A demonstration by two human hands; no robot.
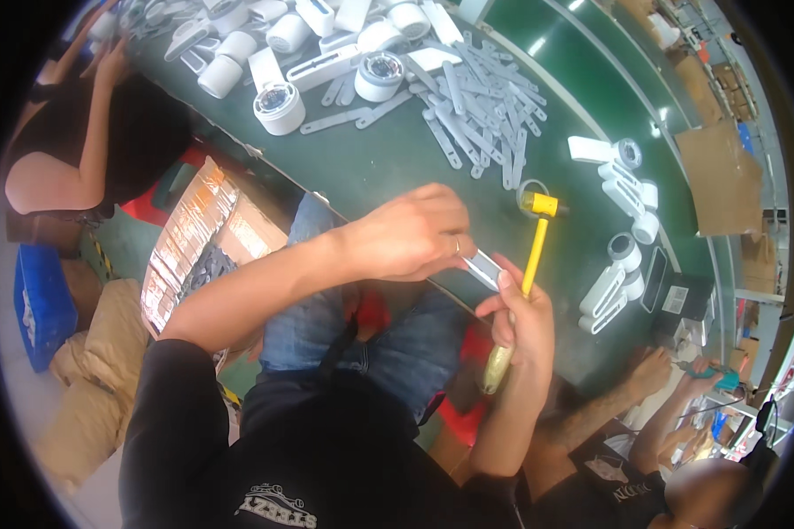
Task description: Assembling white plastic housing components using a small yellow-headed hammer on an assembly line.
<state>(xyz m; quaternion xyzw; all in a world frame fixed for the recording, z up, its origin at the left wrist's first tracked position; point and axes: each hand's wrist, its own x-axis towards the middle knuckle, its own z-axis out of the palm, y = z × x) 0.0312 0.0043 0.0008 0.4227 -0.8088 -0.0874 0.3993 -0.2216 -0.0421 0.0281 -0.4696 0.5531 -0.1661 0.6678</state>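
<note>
Over the table's near edge, both of my hands meet at a small, narrow white-and-grey flat piece (483, 270). My left hand (417, 231) is closed, its fingertips pinching the upper end of that piece. My right hand (522, 319) steadies the lower end between thumb and fingers. It also keeps a yellow hammer (535, 254) in its grip, with the head up and the pale handle end pointing down past the palm. The fingers of my left hand partly cover the piece.
Ahead lie a heap of grey flat strips (485, 110) and white housings with round heads (379, 75). More white parts (622, 189) lie to the right on the green table (388, 163). An open cardboard box (190, 212) stands left of my legs. Other people work at both sides.
</note>
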